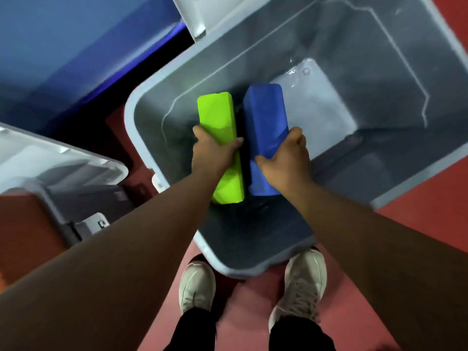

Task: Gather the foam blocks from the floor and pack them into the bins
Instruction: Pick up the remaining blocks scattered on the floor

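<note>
A large grey bin (141, 102) stands open below me. My left hand (212, 153) grips a long lime-green foam block (217, 115) around its middle. Beside it, my right hand (286, 158) grips a long blue foam block (266, 110) the same way. Both blocks lie side by side, held inside the bin's opening above its pale floor. A dark gap runs between them. The blocks' near ends reach toward the bin's near wall.
A second grey bin (76, 163) sits at the left, and a pale lid or bin edge (197, 19) shows at the top. A blue padded surface (63, 46) fills the upper left. My two shoes (301, 282) stand on the red floor against the bin's near corner.
</note>
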The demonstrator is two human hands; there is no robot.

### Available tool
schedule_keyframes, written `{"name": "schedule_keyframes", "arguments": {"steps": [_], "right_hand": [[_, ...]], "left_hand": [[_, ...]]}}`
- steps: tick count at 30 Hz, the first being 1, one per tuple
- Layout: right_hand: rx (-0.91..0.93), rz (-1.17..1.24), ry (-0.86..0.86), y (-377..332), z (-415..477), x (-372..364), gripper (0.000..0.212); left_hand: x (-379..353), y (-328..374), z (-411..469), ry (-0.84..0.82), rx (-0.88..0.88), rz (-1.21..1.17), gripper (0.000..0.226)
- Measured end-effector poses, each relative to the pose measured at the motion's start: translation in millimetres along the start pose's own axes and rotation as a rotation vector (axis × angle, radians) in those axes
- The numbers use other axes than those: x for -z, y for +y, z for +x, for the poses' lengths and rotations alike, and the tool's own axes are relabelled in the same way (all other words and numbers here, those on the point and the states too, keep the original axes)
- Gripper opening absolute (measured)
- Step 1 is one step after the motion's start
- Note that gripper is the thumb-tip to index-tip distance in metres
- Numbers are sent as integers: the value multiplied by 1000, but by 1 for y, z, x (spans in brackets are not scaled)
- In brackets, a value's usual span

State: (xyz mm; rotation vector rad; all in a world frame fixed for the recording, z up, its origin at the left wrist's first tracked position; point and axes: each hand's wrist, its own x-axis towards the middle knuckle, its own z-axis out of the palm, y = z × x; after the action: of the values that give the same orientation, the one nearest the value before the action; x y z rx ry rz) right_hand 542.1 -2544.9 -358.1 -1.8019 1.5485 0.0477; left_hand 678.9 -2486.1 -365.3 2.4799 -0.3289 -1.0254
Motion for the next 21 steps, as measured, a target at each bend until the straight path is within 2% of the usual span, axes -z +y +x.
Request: {"name": "schedule_keyframes", "arguments": {"steps": [4,7,11,13,15,19,21], "right_hand": [[-69,22,-72,8,10,-24,74],[-96,45,-122,9,9,-22,71],[-143,122,-118,-7,-11,26,63],[-126,169,-19,-17,-31,70,63],[-100,209,121,-24,-57,123,59],[-193,255,379,-14,-124,232,53],[-294,264,484,-1,-169,284,52]], "left_hand": [[-16,-25,12,-33,-45,8,85],[-13,-15,16,-84,-36,56,86],[24,22,-4,-77,-64,192,68],[48,49,-27,-75,-223,274,66],[69,84,-57,-100,-464,360,67],[91,165,-138,-317,-756,447,52],[95,200,-191,-426,-860,450,53]]}}
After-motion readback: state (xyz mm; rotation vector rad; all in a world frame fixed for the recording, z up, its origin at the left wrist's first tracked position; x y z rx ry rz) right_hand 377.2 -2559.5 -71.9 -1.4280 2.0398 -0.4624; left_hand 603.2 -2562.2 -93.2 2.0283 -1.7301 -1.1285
